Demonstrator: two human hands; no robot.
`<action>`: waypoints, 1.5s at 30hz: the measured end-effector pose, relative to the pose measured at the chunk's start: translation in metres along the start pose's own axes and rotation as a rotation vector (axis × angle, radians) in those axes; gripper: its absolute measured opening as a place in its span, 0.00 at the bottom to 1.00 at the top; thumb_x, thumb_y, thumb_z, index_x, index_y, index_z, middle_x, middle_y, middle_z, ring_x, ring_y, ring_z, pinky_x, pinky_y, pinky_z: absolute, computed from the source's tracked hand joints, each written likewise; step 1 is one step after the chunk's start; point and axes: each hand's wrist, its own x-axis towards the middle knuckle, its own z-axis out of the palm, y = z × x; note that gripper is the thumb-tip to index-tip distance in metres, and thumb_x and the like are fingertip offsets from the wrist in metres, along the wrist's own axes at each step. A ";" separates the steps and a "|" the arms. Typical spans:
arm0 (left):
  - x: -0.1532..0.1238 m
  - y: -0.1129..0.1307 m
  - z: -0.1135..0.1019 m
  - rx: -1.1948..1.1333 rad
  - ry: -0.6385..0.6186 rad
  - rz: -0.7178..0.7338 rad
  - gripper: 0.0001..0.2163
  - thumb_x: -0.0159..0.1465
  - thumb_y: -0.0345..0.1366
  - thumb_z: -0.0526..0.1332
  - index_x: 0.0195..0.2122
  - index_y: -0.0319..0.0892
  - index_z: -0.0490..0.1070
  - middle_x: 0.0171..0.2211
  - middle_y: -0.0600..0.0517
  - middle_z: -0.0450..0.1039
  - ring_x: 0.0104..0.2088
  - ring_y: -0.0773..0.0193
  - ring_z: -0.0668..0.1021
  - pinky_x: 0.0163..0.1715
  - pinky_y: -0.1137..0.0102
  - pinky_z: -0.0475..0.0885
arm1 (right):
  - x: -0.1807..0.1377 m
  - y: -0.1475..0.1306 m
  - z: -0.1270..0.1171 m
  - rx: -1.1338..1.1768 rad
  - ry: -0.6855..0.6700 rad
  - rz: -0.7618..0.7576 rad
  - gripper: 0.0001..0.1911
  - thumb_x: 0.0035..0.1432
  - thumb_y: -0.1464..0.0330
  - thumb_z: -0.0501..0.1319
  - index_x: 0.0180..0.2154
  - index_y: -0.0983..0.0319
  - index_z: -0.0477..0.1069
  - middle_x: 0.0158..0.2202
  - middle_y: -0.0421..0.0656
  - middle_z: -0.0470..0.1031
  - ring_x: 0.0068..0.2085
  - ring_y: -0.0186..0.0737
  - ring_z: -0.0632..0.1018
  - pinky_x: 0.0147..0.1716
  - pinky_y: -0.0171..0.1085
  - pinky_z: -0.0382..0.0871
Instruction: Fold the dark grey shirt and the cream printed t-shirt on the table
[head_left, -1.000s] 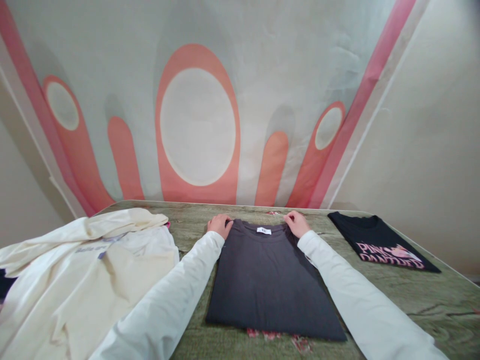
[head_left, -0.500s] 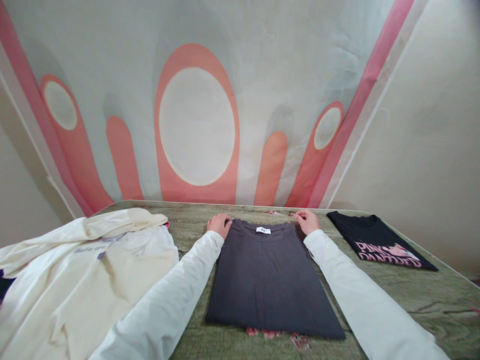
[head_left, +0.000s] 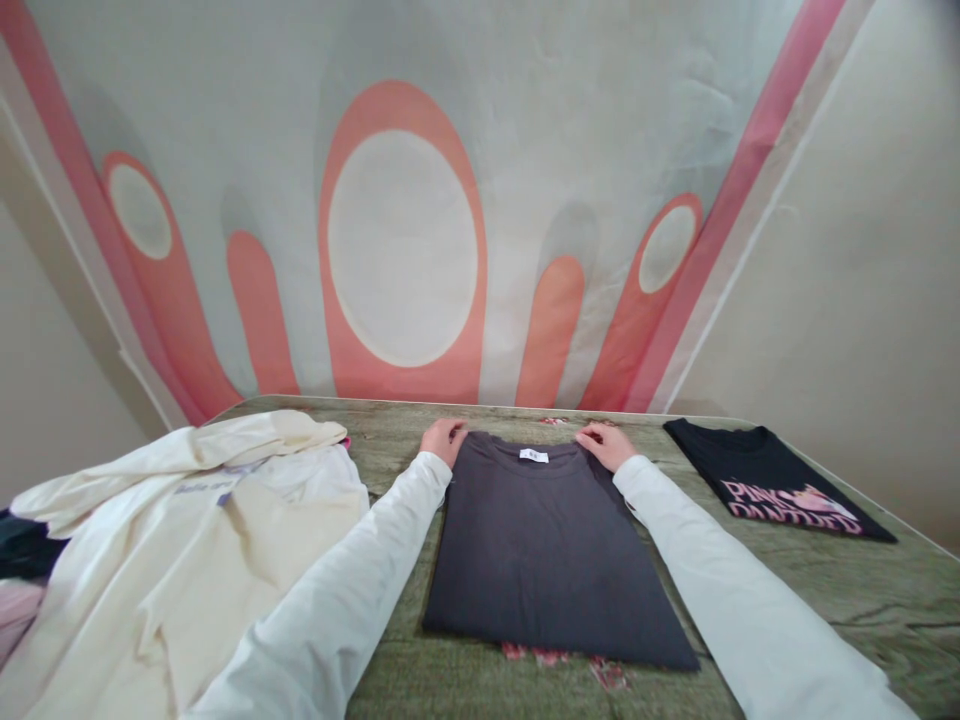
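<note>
My hands sit at the two far shoulders of the dark grey shirt, which lies between them and stretches back toward me.

My left hand (head_left: 444,441) curls at the left shoulder and my right hand (head_left: 606,445) bends its fingers onto the right one; I cannot tell whether either pinches cloth, as the thumbs are unclear. Both touch the dark grey shirt (head_left: 555,560), neither plainly nearer, with the collar and its white label (head_left: 534,456) between them. The shirt lies flat on the bench (head_left: 795,610), its collar-to-near-edge line running from my hands toward my body, between my forearms. Farther out, a rumpled cream garment (head_left: 300,530) lies beyond my left sleeve, and a folded black shirt (head_left: 750,455) beyond my right hand.
</note>
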 end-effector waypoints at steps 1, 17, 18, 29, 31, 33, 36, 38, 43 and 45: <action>0.001 0.002 -0.005 0.022 -0.016 0.004 0.08 0.59 0.32 0.53 0.39 0.43 0.68 0.37 0.50 0.70 0.38 0.64 0.72 0.42 0.69 0.67 | 0.000 0.001 -0.002 -0.010 0.006 0.007 0.14 0.48 0.60 0.55 0.29 0.63 0.72 0.30 0.45 0.75 0.32 0.41 0.73 0.35 0.39 0.64; -0.029 0.048 0.009 0.097 -0.339 0.518 0.14 0.54 0.47 0.58 0.39 0.46 0.68 0.41 0.49 0.65 0.43 0.58 0.67 0.43 0.64 0.62 | -0.007 0.010 -0.013 0.116 -0.214 0.002 0.15 0.46 0.65 0.58 0.38 0.63 0.70 0.33 0.42 0.75 0.34 0.39 0.74 0.37 0.39 0.67; -0.028 0.045 0.010 0.090 -0.329 0.493 0.15 0.53 0.47 0.59 0.39 0.46 0.68 0.41 0.49 0.65 0.44 0.57 0.67 0.44 0.64 0.61 | -0.008 0.012 -0.012 0.109 -0.207 0.005 0.15 0.45 0.64 0.59 0.38 0.63 0.70 0.33 0.42 0.74 0.34 0.39 0.74 0.36 0.39 0.67; -0.023 0.040 0.000 0.131 -0.369 0.446 0.15 0.58 0.47 0.53 0.44 0.48 0.66 0.47 0.51 0.66 0.49 0.59 0.66 0.47 0.65 0.58 | -0.006 -0.014 -0.005 -0.164 0.053 -0.043 0.27 0.48 0.63 0.58 0.50 0.67 0.61 0.47 0.53 0.65 0.48 0.47 0.67 0.50 0.46 0.57; -0.021 0.037 0.001 0.140 -0.401 0.450 0.16 0.60 0.46 0.52 0.47 0.49 0.65 0.49 0.51 0.64 0.51 0.61 0.64 0.48 0.65 0.58 | -0.011 -0.037 0.001 -0.266 0.001 -0.165 0.28 0.51 0.61 0.54 0.52 0.68 0.58 0.52 0.54 0.62 0.53 0.47 0.62 0.53 0.44 0.53; -0.019 0.032 0.002 0.149 -0.432 0.455 0.17 0.60 0.45 0.51 0.49 0.48 0.63 0.52 0.51 0.62 0.53 0.61 0.63 0.49 0.65 0.57 | -0.021 -0.060 0.013 -0.316 -0.081 -0.250 0.30 0.54 0.58 0.51 0.55 0.68 0.55 0.56 0.52 0.57 0.57 0.45 0.57 0.55 0.43 0.49; -0.020 0.028 0.003 0.156 -0.450 0.451 0.18 0.60 0.44 0.51 0.52 0.49 0.61 0.54 0.52 0.59 0.54 0.60 0.61 0.51 0.62 0.54 | -0.037 -0.083 0.031 -0.372 -0.202 -0.214 0.33 0.55 0.53 0.46 0.57 0.66 0.52 0.60 0.49 0.49 0.60 0.46 0.49 0.56 0.45 0.44; -0.021 0.027 0.000 0.172 -0.458 0.442 0.19 0.61 0.45 0.50 0.53 0.51 0.59 0.55 0.53 0.58 0.55 0.60 0.59 0.52 0.60 0.53 | -0.044 -0.089 0.039 -0.411 -0.268 -0.170 0.34 0.55 0.50 0.41 0.58 0.63 0.50 0.61 0.46 0.46 0.60 0.46 0.46 0.56 0.47 0.41; -0.019 0.048 -0.022 0.344 -0.592 0.433 0.21 0.60 0.45 0.50 0.54 0.46 0.57 0.57 0.50 0.54 0.56 0.58 0.58 0.52 0.58 0.54 | -0.049 -0.091 0.037 -0.491 -0.301 -0.131 0.36 0.56 0.49 0.35 0.60 0.63 0.43 0.62 0.42 0.40 0.61 0.41 0.42 0.57 0.45 0.37; -0.025 0.063 -0.031 0.431 -0.623 0.426 0.21 0.59 0.43 0.52 0.53 0.44 0.58 0.57 0.48 0.53 0.56 0.57 0.58 0.52 0.55 0.53 | -0.047 -0.092 0.035 -0.508 -0.282 -0.116 0.37 0.56 0.49 0.35 0.60 0.64 0.42 0.62 0.43 0.39 0.61 0.41 0.41 0.57 0.45 0.38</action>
